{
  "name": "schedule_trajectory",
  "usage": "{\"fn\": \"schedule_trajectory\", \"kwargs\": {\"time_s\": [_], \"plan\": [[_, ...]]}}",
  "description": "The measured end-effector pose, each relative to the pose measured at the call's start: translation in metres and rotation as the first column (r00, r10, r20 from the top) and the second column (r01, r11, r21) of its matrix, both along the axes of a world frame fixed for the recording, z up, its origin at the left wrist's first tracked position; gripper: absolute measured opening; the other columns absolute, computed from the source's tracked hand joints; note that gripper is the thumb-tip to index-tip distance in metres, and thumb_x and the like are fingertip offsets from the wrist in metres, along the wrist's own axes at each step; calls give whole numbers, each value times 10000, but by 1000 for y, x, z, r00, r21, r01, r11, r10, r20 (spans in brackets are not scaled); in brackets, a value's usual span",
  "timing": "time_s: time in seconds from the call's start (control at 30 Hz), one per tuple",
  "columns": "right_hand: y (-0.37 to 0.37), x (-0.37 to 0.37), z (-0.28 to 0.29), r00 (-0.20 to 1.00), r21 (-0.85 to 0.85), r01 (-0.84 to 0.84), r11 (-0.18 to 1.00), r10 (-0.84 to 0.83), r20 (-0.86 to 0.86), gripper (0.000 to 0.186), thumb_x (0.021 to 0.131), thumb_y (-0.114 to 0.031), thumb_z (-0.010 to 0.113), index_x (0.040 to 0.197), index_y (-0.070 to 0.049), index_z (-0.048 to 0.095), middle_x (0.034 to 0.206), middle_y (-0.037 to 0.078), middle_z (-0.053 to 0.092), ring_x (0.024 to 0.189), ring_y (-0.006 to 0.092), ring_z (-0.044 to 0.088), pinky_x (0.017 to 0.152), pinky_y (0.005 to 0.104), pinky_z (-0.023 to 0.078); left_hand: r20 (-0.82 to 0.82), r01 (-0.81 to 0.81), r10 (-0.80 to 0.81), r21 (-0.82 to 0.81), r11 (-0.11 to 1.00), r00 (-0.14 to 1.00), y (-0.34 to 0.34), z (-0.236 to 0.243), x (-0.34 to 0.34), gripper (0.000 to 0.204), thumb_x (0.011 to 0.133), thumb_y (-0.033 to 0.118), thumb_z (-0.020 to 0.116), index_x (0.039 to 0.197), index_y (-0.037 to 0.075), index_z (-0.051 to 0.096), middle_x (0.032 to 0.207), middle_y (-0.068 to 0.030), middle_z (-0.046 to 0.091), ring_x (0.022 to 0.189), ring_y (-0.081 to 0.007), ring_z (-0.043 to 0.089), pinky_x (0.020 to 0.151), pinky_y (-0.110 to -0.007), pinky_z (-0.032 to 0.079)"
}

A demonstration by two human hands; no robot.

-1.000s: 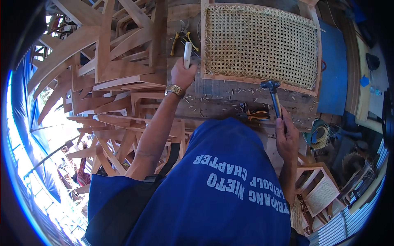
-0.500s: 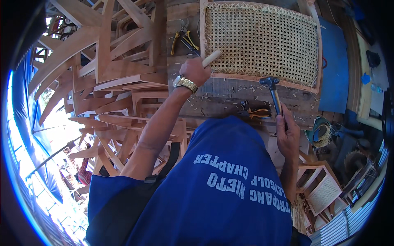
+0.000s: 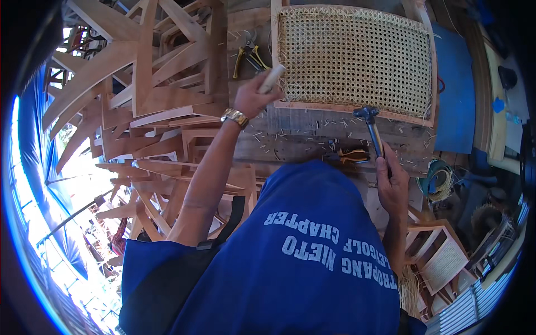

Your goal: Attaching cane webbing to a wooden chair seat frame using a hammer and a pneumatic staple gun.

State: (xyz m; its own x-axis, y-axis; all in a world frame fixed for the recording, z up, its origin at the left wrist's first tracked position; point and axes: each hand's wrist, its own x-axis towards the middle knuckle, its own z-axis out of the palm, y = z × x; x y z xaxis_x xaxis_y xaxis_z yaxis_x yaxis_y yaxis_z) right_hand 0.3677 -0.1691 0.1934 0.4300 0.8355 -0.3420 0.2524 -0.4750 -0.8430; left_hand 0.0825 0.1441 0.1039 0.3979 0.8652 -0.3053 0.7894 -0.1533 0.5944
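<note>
My left hand (image 3: 254, 96) is closed around a short pale stick (image 3: 273, 76), held at the lower left corner of a cane-webbed wooden panel (image 3: 354, 61). My right hand (image 3: 391, 173) grips a hammer (image 3: 366, 116) with a dark head and striped handle; its head is near the panel's lower edge. Yellow-handled cutters (image 3: 242, 60) lie left of the panel, and orange-and-black pliers (image 3: 352, 156) lie below it among scattered short bits on the wooden bench (image 3: 301, 139).
Unfinished wooden chair frames (image 3: 128, 111) are piled along the left. A blue sheet (image 3: 455, 95) lies right of the panel, with a coil of material (image 3: 438, 181) below it. A caned wooden chair (image 3: 441, 262) stands at lower right; a blue tarp (image 3: 47, 184) hangs far left.
My left hand with the stick swung rightward onto the panel's edge, then shifted back slightly left to the corner. My right hand and the hammer have barely moved.
</note>
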Motion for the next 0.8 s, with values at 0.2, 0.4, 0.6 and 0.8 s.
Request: {"fn": "schedule_trajectory", "kwargs": {"time_s": [0.2, 0.4, 0.6, 0.8], "plan": [[8, -1, 9, 1000, -33, -13, 999, 13, -12, 402, 1093, -152, 600, 1463, 6, 591, 1248, 206, 742, 1106, 200, 708, 935, 326, 533, 157, 183, -179, -9, 983, 971, 17, -11, 19, 476, 838, 340, 870, 1254, 148, 740, 984, -116, 789, 862, -214, 753, 759, -373, 582], [0, -4, 12, 1000, -11, 22, 1000, -22, -2, 399, 1096, -150, 596, 1462, 8, 589, 1252, 202, 744, 1109, 193, 706, 938, 322, 531, 326, 39, 21, -175, 984, 945, 29, -14, -3, 379, 872, 334, 876, 1106, 63, 753, 857, -40, 760, 775, -148, 710, 716, -325, 564], [8, -10, 4, 1000, -38, 25, 999, -25, 8, 395, 1090, -144, 597, 1468, -33, 601, 1134, 181, 757, 934, 165, 697, 830, 320, 544, 304, -243, 333, -297, 923, 893, 13, -16, -22, 377, 906, 345, 869, 1142, 75, 753, 751, 73, 623, 638, -9, 529, 556, -213, 411], [51, -22, -12, 989, 22, -139, 990, 138, 62, 424, 1080, -146, 594, 1500, -87, 580, 869, 120, 686, 724, 149, 621, 685, 345, 517, 195, 133, -139, 42, 990, 971, 11, -28, 3, 402, 933, 291, 830, 1292, 130, 749, 874, -85, 781, 722, -110, 686, 656, -308, 539]]}}
